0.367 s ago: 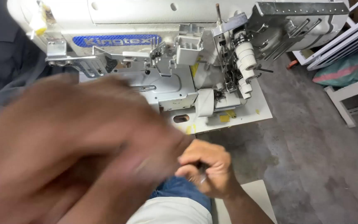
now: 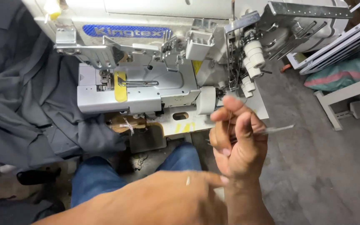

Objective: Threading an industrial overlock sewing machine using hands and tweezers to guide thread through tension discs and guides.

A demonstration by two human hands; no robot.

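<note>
Thin metal tweezers, blurred, pinched in the right hand, tips jutting out to the right over the grey floor. Right hand raised in front of the machine's right end, fingers curled closed, also nipping a fine thread that runs upward toward the thread guides. Left hand low in the foreground, blurred, crossing toward the right wrist, fingers stretched out flat and holding nothing visible. Just beyond the hands, a white industrial sewing machine with a yellow-marked presser area and a column of white tension knobs on its right side, all sitting on a pale table. Blue-jeaned knees below the table edge. Dark grey fabric heaped to the left of the machine, draping downward. White frame pieces and a green-and-pink bundle far right, well apart from the hands.
</note>
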